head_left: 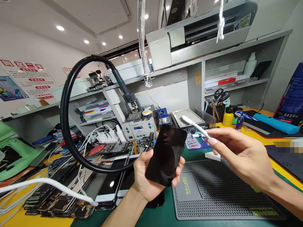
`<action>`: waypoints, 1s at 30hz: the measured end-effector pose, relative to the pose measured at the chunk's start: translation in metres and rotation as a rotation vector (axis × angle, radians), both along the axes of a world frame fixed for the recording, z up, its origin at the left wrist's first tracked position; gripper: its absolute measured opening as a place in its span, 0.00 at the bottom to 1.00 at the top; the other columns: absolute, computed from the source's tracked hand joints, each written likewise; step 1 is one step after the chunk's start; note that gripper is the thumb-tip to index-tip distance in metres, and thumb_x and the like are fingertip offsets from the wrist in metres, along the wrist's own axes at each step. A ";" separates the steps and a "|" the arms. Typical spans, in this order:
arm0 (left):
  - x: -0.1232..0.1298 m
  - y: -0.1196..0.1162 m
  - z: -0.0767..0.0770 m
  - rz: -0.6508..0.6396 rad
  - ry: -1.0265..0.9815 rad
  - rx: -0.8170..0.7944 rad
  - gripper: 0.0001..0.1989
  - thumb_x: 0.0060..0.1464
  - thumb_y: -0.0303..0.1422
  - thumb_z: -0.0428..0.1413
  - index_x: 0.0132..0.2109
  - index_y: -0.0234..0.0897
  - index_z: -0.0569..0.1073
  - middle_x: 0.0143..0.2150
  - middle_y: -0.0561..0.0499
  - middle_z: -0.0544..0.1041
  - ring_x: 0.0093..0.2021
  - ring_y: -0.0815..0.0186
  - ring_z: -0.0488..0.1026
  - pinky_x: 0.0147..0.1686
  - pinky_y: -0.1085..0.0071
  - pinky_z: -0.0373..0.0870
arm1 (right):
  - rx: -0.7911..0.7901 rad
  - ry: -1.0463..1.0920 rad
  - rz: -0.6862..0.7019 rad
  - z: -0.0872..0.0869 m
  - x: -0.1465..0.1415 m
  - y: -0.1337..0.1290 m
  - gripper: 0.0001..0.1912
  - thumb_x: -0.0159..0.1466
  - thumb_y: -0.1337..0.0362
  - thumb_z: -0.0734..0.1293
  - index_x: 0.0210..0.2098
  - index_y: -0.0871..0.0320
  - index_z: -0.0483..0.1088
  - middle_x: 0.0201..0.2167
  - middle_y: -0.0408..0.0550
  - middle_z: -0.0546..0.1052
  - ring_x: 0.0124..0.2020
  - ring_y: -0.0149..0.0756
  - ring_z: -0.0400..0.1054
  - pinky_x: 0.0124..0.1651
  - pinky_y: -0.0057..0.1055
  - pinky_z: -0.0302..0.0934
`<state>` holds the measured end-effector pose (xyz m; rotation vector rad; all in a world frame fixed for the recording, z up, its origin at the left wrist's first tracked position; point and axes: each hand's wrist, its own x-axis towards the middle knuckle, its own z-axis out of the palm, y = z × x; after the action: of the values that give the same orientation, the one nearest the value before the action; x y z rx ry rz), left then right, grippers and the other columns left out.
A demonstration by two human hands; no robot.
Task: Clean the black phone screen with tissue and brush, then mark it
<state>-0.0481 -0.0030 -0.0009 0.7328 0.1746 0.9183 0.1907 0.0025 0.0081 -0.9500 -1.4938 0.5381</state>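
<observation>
My left hand [145, 176] is wrapped round a black smartphone [167, 154], its dark glossy face turned toward me and tilted. A reflection shows in the glass. Between thumb and fingers, my right hand [243, 160] pinches the handle of a white brush [197, 126] shaped like a toothbrush. Its dark bristles point down, to the right of the phone's top edge and apart from it. Under both hands lies a grey perforated mat [227, 192]. A small white block [212, 156] sits at the mat's far edge, below the brush handle.
Stacked phones and screens [111, 183] crowd the left, with white cables [52, 183] across them. A thick black hose [63, 104] loops down from a hot-air handle beside a soldering station [139, 126]. Behind on the right stand a yellow bottle [227, 117] and scissors [221, 94].
</observation>
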 end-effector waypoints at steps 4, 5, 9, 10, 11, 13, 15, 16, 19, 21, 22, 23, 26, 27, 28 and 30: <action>0.001 0.000 0.000 0.015 0.044 -0.017 0.32 0.54 0.46 0.48 0.51 0.18 0.75 0.45 0.31 0.75 0.38 0.56 0.71 0.31 0.67 0.65 | 0.192 -0.194 0.043 -0.004 -0.001 -0.003 0.09 0.63 0.65 0.68 0.44 0.49 0.74 0.37 0.48 0.79 0.34 0.40 0.74 0.33 0.33 0.69; 0.002 0.000 0.000 0.012 0.059 -0.020 0.31 0.54 0.46 0.49 0.50 0.18 0.75 0.46 0.31 0.75 0.39 0.56 0.71 0.31 0.66 0.65 | 0.247 -0.260 0.085 -0.005 -0.002 -0.004 0.11 0.63 0.67 0.68 0.45 0.49 0.73 0.36 0.47 0.79 0.33 0.39 0.74 0.32 0.33 0.68; 0.001 0.000 -0.002 -0.009 0.101 0.001 0.32 0.54 0.45 0.49 0.51 0.18 0.74 0.48 0.30 0.75 0.39 0.56 0.71 0.35 0.64 0.66 | 0.330 -0.385 0.200 -0.006 -0.006 -0.004 0.16 0.62 0.71 0.67 0.47 0.49 0.72 0.33 0.45 0.78 0.28 0.34 0.71 0.29 0.31 0.65; 0.001 0.001 -0.002 -0.014 0.112 0.008 0.32 0.55 0.46 0.48 0.52 0.18 0.74 0.48 0.30 0.74 0.39 0.56 0.71 0.35 0.64 0.66 | 0.310 -0.372 0.156 -0.006 -0.006 -0.003 0.15 0.62 0.70 0.67 0.47 0.49 0.72 0.34 0.45 0.79 0.29 0.36 0.72 0.31 0.31 0.66; 0.001 0.001 -0.003 -0.016 0.121 0.013 0.33 0.55 0.46 0.48 0.53 0.18 0.74 0.48 0.30 0.74 0.39 0.56 0.71 0.35 0.64 0.66 | 0.279 -0.349 0.089 -0.006 -0.006 -0.003 0.13 0.63 0.68 0.67 0.46 0.49 0.73 0.36 0.46 0.79 0.31 0.37 0.73 0.32 0.32 0.66; 0.000 0.001 -0.004 -0.019 0.134 0.014 0.33 0.55 0.47 0.48 0.53 0.18 0.74 0.47 0.30 0.74 0.38 0.57 0.71 0.35 0.64 0.66 | 0.204 -0.282 -0.041 -0.006 -0.006 -0.001 0.10 0.64 0.64 0.67 0.46 0.49 0.74 0.38 0.46 0.79 0.34 0.39 0.74 0.35 0.33 0.67; 0.000 0.002 -0.004 -0.022 0.134 0.012 0.34 0.55 0.47 0.48 0.53 0.18 0.74 0.47 0.30 0.74 0.38 0.57 0.71 0.35 0.65 0.66 | 0.161 -0.240 -0.076 -0.007 -0.006 -0.001 0.09 0.65 0.62 0.67 0.45 0.49 0.74 0.38 0.46 0.79 0.35 0.39 0.74 0.35 0.32 0.68; 0.000 0.002 -0.004 -0.025 0.132 0.011 0.33 0.55 0.47 0.48 0.53 0.19 0.74 0.48 0.30 0.74 0.38 0.56 0.71 0.35 0.64 0.66 | 0.160 -0.249 -0.051 -0.007 -0.006 -0.001 0.09 0.65 0.62 0.67 0.45 0.49 0.74 0.38 0.45 0.79 0.35 0.38 0.74 0.34 0.31 0.68; 0.001 0.001 -0.004 -0.036 0.121 0.003 0.33 0.56 0.46 0.47 0.54 0.19 0.73 0.48 0.30 0.74 0.40 0.55 0.72 0.36 0.64 0.67 | 0.204 -0.350 0.079 -0.007 -0.006 -0.002 0.09 0.65 0.63 0.66 0.45 0.50 0.74 0.39 0.47 0.79 0.35 0.39 0.74 0.35 0.32 0.68; 0.002 0.000 -0.002 -0.030 0.109 -0.011 0.32 0.56 0.45 0.48 0.54 0.19 0.73 0.48 0.31 0.75 0.40 0.55 0.73 0.36 0.63 0.68 | 0.174 -0.353 0.063 -0.006 -0.006 -0.002 0.09 0.65 0.62 0.66 0.45 0.51 0.74 0.39 0.48 0.80 0.37 0.40 0.75 0.37 0.33 0.68; 0.002 0.000 -0.002 -0.023 0.103 -0.022 0.32 0.56 0.45 0.48 0.55 0.19 0.73 0.48 0.31 0.75 0.39 0.55 0.73 0.35 0.63 0.69 | 0.135 -0.321 0.022 -0.005 -0.006 -0.001 0.09 0.66 0.60 0.66 0.45 0.51 0.74 0.40 0.47 0.80 0.37 0.41 0.75 0.38 0.34 0.69; 0.003 -0.001 -0.001 -0.015 0.099 -0.035 0.31 0.56 0.45 0.48 0.55 0.19 0.72 0.48 0.31 0.75 0.39 0.55 0.73 0.35 0.63 0.69 | 0.090 -0.281 -0.024 -0.005 -0.006 0.000 0.10 0.66 0.59 0.66 0.45 0.50 0.75 0.40 0.47 0.80 0.37 0.41 0.75 0.39 0.34 0.69; 0.004 -0.001 0.000 -0.003 0.094 -0.062 0.31 0.56 0.45 0.49 0.56 0.21 0.72 0.48 0.32 0.75 0.39 0.55 0.73 0.33 0.64 0.70 | 0.028 -0.219 -0.070 -0.004 -0.004 0.002 0.10 0.65 0.57 0.66 0.44 0.49 0.75 0.39 0.45 0.81 0.37 0.40 0.76 0.37 0.33 0.69; 0.004 -0.001 0.001 -0.003 0.095 -0.064 0.31 0.56 0.45 0.49 0.56 0.21 0.72 0.48 0.32 0.75 0.39 0.55 0.73 0.33 0.63 0.70 | 0.046 -0.232 -0.049 -0.005 -0.004 0.002 0.10 0.65 0.57 0.67 0.44 0.49 0.75 0.40 0.45 0.80 0.37 0.41 0.76 0.38 0.33 0.69; 0.003 -0.001 0.001 -0.005 0.098 -0.060 0.31 0.56 0.45 0.49 0.55 0.21 0.72 0.48 0.32 0.75 0.39 0.55 0.73 0.33 0.63 0.71 | 0.071 -0.259 -0.015 -0.005 -0.004 0.001 0.10 0.65 0.57 0.67 0.45 0.49 0.75 0.40 0.46 0.80 0.38 0.41 0.75 0.38 0.33 0.69; 0.003 0.000 0.001 -0.006 0.111 -0.052 0.31 0.56 0.46 0.50 0.54 0.21 0.73 0.48 0.32 0.75 0.39 0.55 0.73 0.33 0.63 0.71 | 0.103 -0.302 0.027 -0.005 -0.005 0.001 0.10 0.65 0.58 0.66 0.45 0.50 0.75 0.41 0.46 0.80 0.40 0.42 0.75 0.40 0.34 0.69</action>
<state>-0.0451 -0.0031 -0.0001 0.7366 0.2931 0.8644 0.1860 0.0036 0.0029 -0.9618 -1.7890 0.3433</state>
